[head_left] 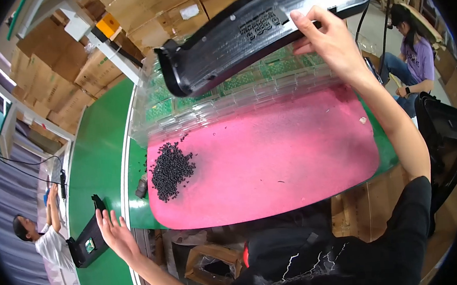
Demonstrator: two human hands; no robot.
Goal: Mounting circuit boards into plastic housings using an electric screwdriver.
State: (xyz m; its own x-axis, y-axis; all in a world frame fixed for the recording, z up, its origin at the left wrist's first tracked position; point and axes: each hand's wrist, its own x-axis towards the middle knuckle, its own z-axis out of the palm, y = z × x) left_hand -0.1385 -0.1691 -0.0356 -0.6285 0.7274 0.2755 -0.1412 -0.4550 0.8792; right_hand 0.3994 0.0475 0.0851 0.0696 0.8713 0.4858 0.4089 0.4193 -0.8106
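My right hand (pixel 323 38) grips the lower edge of a long black plastic housing (pixel 221 42), thumb on its inner face, and holds it tilted above the far side of the pink mat (pixel 272 155). That housing is a shallow trough with a raised, curved rim and small molded openings. Off to the left, my left hand (pixel 119 236) is open with its fingers stretched out. Beside its fingertips, a second black housing (pixel 82 253) with a small green circuit board (pixel 90 245) lies on the green belt (pixel 99 157); whether they touch, I cannot tell.
A heap of small black pieces (pixel 172 170) covers the mat's left end. Clear plastic trays (pixel 184 111) holding green boards stand stacked behind it. Cardboard boxes (pixel 164 20) rise at the back. One person (pixel 50 245) is at far left, another (pixel 415 52) sits at right.
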